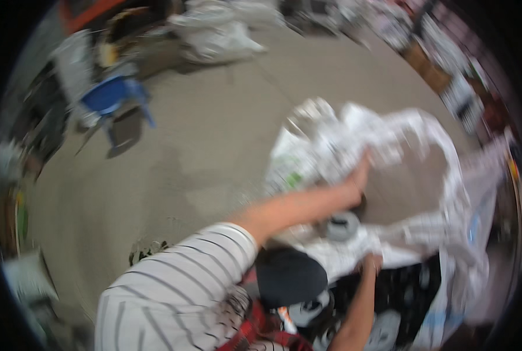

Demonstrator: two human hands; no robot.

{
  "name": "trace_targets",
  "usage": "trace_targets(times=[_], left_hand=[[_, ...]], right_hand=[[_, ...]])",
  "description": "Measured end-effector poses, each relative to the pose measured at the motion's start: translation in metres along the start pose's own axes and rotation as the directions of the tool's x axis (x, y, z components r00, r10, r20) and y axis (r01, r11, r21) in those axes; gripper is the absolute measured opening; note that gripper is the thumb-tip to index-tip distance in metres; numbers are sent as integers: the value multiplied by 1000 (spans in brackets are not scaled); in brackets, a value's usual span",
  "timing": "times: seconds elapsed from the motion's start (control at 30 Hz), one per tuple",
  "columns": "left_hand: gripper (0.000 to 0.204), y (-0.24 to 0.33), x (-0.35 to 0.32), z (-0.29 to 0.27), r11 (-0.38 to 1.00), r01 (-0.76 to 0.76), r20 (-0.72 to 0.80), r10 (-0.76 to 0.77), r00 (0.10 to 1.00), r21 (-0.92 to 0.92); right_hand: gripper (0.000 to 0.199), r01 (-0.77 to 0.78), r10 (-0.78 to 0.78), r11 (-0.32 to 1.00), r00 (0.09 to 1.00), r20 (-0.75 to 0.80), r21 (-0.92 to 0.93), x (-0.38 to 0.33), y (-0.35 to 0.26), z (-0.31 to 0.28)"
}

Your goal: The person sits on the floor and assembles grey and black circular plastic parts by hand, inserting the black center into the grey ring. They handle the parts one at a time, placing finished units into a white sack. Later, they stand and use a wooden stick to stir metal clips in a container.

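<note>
A large white plastic sack spreads in front of me on the right, its crumpled rim forming a wide ring. My left hand reaches across to the ring's left side, its blurred fingers seeming to grip the crumpled plastic there. Nearer to me, my right hand is closed on the sack's near edge. Between my hands sits a small grey round thing with a dark centre; its kind is unclear. A dark rounded thing lies below my left forearm. Motion blur hides finger detail.
A blue plastic chair stands on the grey floor at the far left. Stuffed white sacks are piled at the back. Cardboard and more bags line the right side. A pale sack lies at the left edge.
</note>
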State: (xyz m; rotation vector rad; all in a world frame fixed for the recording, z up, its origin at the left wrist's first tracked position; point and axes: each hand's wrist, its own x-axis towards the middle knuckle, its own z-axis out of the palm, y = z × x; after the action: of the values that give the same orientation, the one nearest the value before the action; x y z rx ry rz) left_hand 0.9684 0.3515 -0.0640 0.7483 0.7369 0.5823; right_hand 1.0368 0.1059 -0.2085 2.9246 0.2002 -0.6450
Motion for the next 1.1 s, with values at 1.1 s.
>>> trace_targets(times=[1.1], left_hand=[[88, 22, -29, -60, -48, -753, 752, -36, 658, 657]], right_hand=[[20, 219, 212, 460, 914, -345, 861, -211, 137, 19]])
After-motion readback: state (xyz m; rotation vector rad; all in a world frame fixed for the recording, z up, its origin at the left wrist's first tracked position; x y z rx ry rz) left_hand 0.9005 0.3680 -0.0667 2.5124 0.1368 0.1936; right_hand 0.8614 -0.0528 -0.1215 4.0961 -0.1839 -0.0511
